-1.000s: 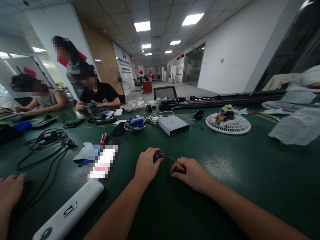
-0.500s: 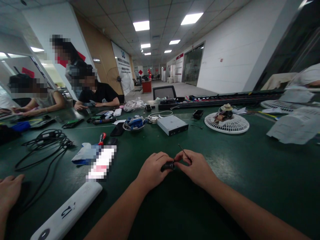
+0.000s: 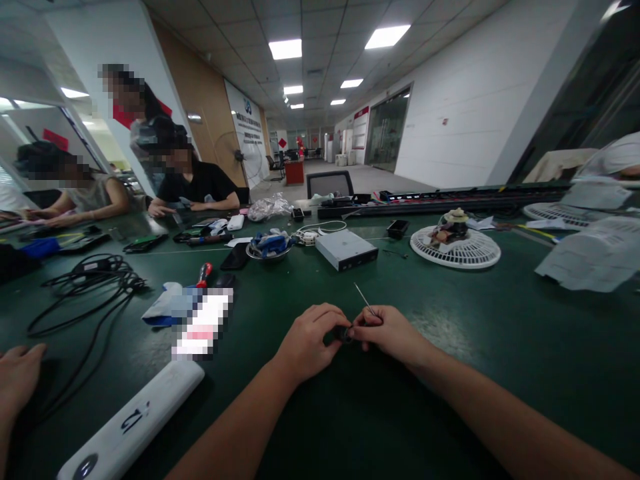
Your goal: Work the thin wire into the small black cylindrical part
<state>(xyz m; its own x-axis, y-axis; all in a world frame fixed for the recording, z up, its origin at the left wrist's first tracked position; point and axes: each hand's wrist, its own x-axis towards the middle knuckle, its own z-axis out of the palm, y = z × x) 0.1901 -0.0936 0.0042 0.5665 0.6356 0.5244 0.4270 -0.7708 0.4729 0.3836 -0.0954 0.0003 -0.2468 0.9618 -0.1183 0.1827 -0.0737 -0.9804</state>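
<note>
Both hands meet just above the green table (image 3: 450, 400), close in front of the body: the left hand (image 3: 307, 343) is curled tight around a small black part (image 3: 343, 332), and the right hand (image 3: 393, 333) pinches a thin metal pin (image 3: 364, 298) between thumb and fingertips. The black part sits between the two hands, touching both, with its end facing right toward the pinching fingers. The pin's long axis runs up and to the left, away from the body, its free tip in the air above the knuckles. Further left lie a white oblong device (image 3: 131, 425) with a dark marking that looks like "U1", though I cannot read it for certain, a red-handled screwdriver (image 3: 205, 273) and a coil of black cable (image 3: 95, 280). Beyond the hands stand a grey metal box (image 3: 346, 249) and a white fan grille (image 3: 456, 247). Another person's hand (image 3: 17, 373) rests at the table's left edge.
</note>
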